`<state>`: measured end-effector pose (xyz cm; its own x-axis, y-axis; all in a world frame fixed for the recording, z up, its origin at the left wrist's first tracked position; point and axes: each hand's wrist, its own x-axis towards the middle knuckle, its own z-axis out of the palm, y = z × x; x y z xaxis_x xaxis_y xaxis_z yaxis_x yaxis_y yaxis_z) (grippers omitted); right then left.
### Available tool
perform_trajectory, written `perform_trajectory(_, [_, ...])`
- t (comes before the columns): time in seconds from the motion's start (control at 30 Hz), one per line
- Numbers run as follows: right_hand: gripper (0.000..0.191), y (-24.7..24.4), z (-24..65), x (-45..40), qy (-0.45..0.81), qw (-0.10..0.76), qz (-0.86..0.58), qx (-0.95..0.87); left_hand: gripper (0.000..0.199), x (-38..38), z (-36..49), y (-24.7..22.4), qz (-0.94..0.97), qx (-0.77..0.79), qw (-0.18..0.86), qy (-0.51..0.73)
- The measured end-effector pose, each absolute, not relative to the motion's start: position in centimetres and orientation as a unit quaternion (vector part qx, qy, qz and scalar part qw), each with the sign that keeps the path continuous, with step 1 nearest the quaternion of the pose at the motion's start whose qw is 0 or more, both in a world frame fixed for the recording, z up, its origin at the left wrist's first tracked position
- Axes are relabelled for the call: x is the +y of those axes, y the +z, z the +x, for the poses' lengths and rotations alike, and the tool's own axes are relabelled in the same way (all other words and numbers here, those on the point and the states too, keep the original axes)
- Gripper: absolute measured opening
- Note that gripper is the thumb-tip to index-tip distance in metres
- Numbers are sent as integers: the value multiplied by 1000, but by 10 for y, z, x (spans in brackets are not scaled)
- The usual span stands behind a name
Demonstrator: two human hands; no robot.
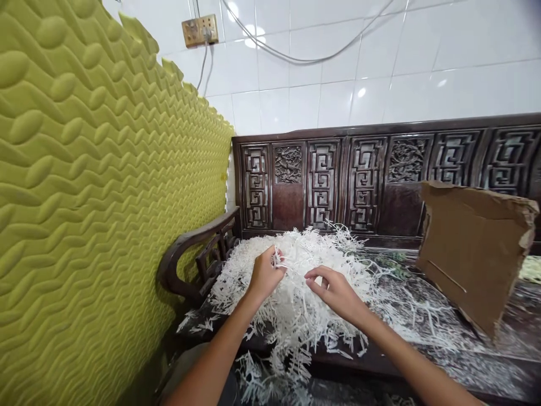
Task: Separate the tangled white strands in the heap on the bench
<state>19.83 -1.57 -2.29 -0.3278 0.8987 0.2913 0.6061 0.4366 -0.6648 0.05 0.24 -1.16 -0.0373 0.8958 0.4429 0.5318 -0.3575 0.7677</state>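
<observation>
A large heap of white, branching plastic-like sprigs [304, 316] lies on the dark wooden bench and hangs over its front edge. My left hand [267, 272] is above the middle of the heap, its fingers closed round a small white sprig [278, 256]. To its right, my right hand [332, 286] hovers over the heap with thumb and forefinger curved towards each other and a gap between the tips. Nothing shows between them. The two hands are apart.
Loose white branches [426, 316] spread rightward towards an upright brown cardboard piece [473, 248]. A curved wooden armrest [177, 262] and a yellow foam mat wall [105, 197] stand at the left. Behind are the carved backrest [287, 208] and a wall socket [200, 31].
</observation>
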Motion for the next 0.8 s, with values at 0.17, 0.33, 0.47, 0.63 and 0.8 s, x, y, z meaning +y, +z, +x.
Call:
perform_trajectory(0.17, [41,-24,181,-32,179,296,-487,-802,16,1,4,-14,676,513,228,477])
perform_trajectory(0.33, [28,-34,176,-33,123,271,-480,-825,18,-1,6,-17,693,489,254,465])
perform_trajectory(0.47, [21,-38,179,-31,145,286,-472,-821,15,-1,7,-15,683,503,230,477])
perform_trajectory(0.63, [21,-37,184,-31,187,319,-464,-805,13,0,3,-11,644,534,217,504])
perform_trajectory(0.8, [19,-33,187,-31,211,351,-462,-787,14,5,-6,-8,603,572,202,518])
